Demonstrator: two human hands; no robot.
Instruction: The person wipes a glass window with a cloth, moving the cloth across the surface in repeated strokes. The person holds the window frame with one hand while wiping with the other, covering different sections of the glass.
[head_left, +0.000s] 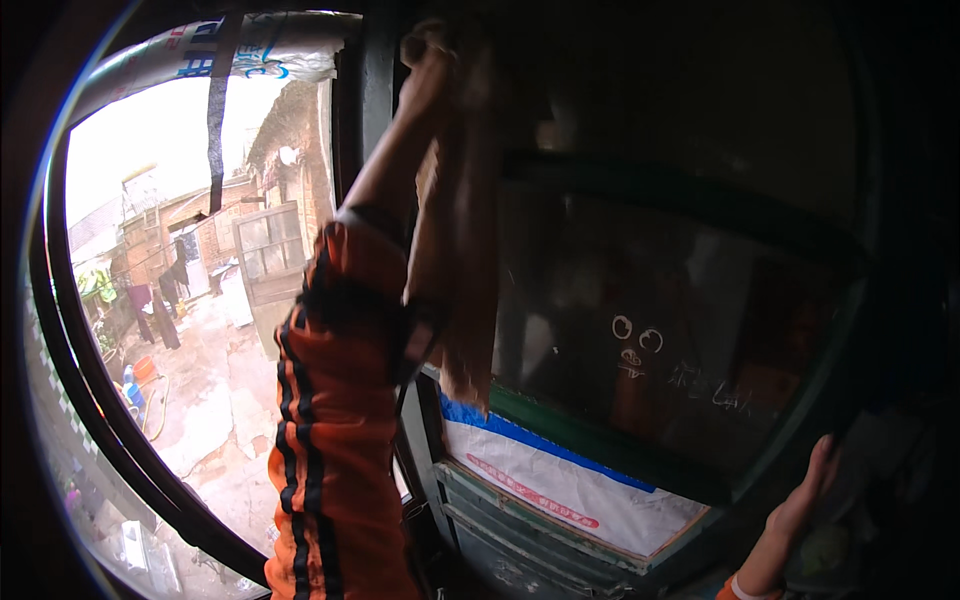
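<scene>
My left hand (426, 79) is raised high at the upper middle, its fingers closed around the bunched end of a brown cloth (469, 300). The cloth hangs down beside my forearm, in front of a dark green framed door (555, 420). Behind it is a dark glass pane (570, 300) with a simple face and some writing drawn on it in white. At the lower right, my right hand (799, 487) is upright near the door's right side, fingers pointing up. Shadow hides its fingertips and whatever they may touch.
A white sheet with a blue band (570, 487) covers the lower door panel. To the left, a bright opening with a dark frame (90, 360) looks onto a paved yard (210, 405). A dark strip (216, 142) dangles from rolled plastic sheeting (300, 56). Outside stands a wooden door (271, 255).
</scene>
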